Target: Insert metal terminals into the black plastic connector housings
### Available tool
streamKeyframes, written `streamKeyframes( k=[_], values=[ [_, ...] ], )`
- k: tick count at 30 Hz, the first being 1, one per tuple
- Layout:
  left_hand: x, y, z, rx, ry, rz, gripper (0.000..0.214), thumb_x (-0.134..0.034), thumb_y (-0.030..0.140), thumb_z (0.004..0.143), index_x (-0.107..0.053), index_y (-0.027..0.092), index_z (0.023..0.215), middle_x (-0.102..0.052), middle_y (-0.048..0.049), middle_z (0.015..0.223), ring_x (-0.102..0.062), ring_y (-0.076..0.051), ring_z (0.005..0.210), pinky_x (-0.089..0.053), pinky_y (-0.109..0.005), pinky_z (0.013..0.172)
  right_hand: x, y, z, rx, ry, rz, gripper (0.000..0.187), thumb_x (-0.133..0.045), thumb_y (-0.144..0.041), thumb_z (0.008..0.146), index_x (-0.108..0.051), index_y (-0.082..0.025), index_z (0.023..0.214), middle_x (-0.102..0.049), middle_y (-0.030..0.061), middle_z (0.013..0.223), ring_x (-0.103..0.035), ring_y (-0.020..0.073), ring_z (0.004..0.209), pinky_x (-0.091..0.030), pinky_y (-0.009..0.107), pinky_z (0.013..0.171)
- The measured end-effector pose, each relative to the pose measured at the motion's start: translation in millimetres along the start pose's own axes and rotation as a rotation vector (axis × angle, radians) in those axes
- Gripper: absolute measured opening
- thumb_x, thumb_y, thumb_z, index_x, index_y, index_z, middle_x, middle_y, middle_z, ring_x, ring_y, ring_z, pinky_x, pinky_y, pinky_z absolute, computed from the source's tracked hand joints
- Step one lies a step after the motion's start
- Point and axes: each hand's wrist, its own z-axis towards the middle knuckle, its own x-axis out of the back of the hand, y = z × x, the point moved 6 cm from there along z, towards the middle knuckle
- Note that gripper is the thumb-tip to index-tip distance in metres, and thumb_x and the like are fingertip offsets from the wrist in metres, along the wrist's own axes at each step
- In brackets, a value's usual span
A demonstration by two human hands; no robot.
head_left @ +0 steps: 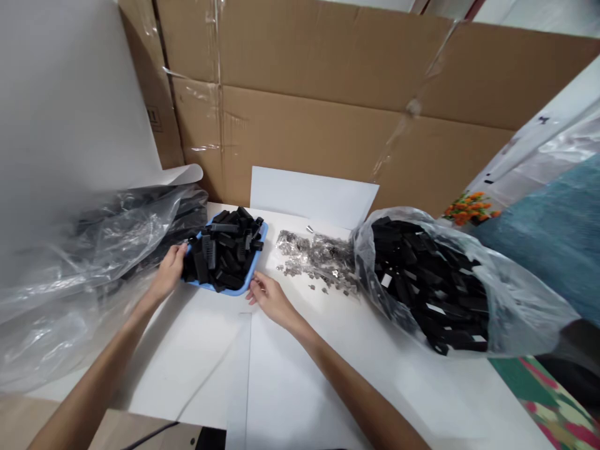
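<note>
A blue tray heaped with black plastic parts sits on white paper in the middle. My left hand grips the tray's left rim, fingers curled over it. My right hand rests at the tray's front right corner, fingers bent against the rim. A pile of small shiny metal pieces lies just right of the tray.
A clear plastic bag full of black parts lies at the right. Another crumpled plastic bag lies at the left. A cardboard wall stands behind. White paper sheets cover the table. A teal fabric sits far right.
</note>
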Motion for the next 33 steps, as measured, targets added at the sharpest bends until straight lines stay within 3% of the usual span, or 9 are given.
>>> streamKeyframes(
  k=[3, 6, 10, 13, 15, 17, 23, 28, 33],
  values=[
    [2.6, 2, -1, -0.021, 0.018, 0.003, 0.069, -0.033, 0.081, 0.091, -0.066, 0.021, 0.094, -0.075, -0.0114, 0.097, -0.071, -0.034, 0.1, -0.058, -0.05, 0.098, 22, -3, -26, 0.061, -0.004, -0.111, 0.035, -0.055, -0.04, 0.102, -0.071, -0.021, 0.127, -0.072, 0.0131, 0.123, -0.071, 0.027, 0.112, -0.059, 0.05, 0.104],
    [6.0, 17, -20, -0.096, 0.114, 0.005, 0.071, -0.038, 0.074, 0.097, -0.063, 0.016, 0.128, -0.069, -0.0196, 0.131, -0.064, -0.038, 0.128, -0.048, -0.055, 0.116, 42, 4, -64, 0.093, -0.074, -0.403, 0.047, -0.055, -0.043, 0.106, -0.062, -0.024, 0.148, -0.06, 0.0143, 0.154, -0.049, 0.032, 0.15, -0.04, 0.057, 0.127],
    [-3.3, 66, -84, -0.559, 0.195, 0.076, 0.064, -0.064, 0.054, 0.098, -0.052, 0.017, 0.149, -0.051, -0.0225, 0.156, -0.046, -0.04, 0.15, -0.036, -0.058, 0.127, 48, 28, -92, 0.04, -0.157, -0.684, 0.069, -0.045, -0.057, 0.11, -0.037, -0.021, 0.168, -0.027, 0.0132, 0.178, -0.02, 0.0316, 0.168, -0.026, 0.059, 0.134],
    [-32.2, 90, -147, -0.871, -0.02, 0.115, 0.056, -0.071, 0.039, 0.098, -0.053, 0.025, 0.148, -0.064, -0.0149, 0.142, -0.059, -0.034, 0.137, -0.045, -0.052, 0.12, 46, 38, -91, 0.064, -0.091, -0.731, 0.071, -0.039, -0.059, 0.111, -0.034, -0.019, 0.17, -0.022, 0.014, 0.179, -0.017, 0.031, 0.168, -0.026, 0.058, 0.135],
    [-57.5, 90, -178, -0.906, -0.261, 0.17, 0.061, -0.067, 0.045, 0.101, -0.048, 0.024, 0.155, -0.064, -0.0155, 0.147, -0.061, -0.033, 0.137, -0.049, -0.047, 0.116, 46, 41, -86, 0.094, -0.029, -0.714, 0.07, -0.04, -0.058, 0.111, -0.034, -0.02, 0.17, -0.025, 0.0149, 0.178, -0.018, 0.0311, 0.168, -0.029, 0.058, 0.134],
    [-77.2, 83, -196, -0.922, -0.397, 0.242, 0.077, -0.063, 0.057, 0.102, -0.036, 0.022, 0.165, -0.058, -0.0182, 0.158, -0.058, -0.036, 0.143, -0.052, -0.048, 0.113, 47, 42, -80, 0.122, 0.009, -0.671, 0.069, -0.041, -0.057, 0.112, -0.035, -0.018, 0.169, -0.03, 0.0171, 0.177, -0.023, 0.0313, 0.167, -0.03, 0.059, 0.133],
    [-107.1, 59, -173, -0.923, -0.496, 0.328, 0.093, -0.054, 0.065, 0.104, -0.008, 0.026, 0.175, -0.036, -0.0161, 0.174, -0.044, -0.037, 0.157, -0.044, -0.052, 0.124, 60, 36, -57, 0.183, 0.084, -0.497, 0.056, -0.045, -0.05, 0.112, -0.05, -0.016, 0.156, -0.051, 0.0189, 0.163, -0.04, 0.0289, 0.159, -0.036, 0.053, 0.132],
    [-106.2, 49, -142, -0.774, -0.655, 0.33, 0.087, -0.054, 0.069, 0.102, -0.02, 0.032, 0.174, -0.033, -0.009, 0.176, -0.042, -0.034, 0.159, -0.043, -0.05, 0.126, 102, 33, -48, 0.202, 0.256, -0.39, 0.034, -0.045, -0.039, 0.112, -0.065, -0.022, 0.134, -0.07, 0.0121, 0.131, -0.066, 0.0259, 0.125, -0.057, 0.046, 0.11],
    [-97.9, 51, -142, -0.625, -0.705, 0.221, 0.073, -0.054, 0.063, 0.105, -0.034, 0.035, 0.169, -0.037, -0.0039, 0.176, -0.042, -0.03, 0.159, -0.04, -0.048, 0.13, 124, 46, -62, 0.21, 0.258, -0.509, 0.033, -0.053, -0.037, 0.108, -0.065, -0.022, 0.135, -0.064, 0.0151, 0.128, -0.059, 0.0323, 0.126, -0.054, 0.053, 0.109]
  ],
)
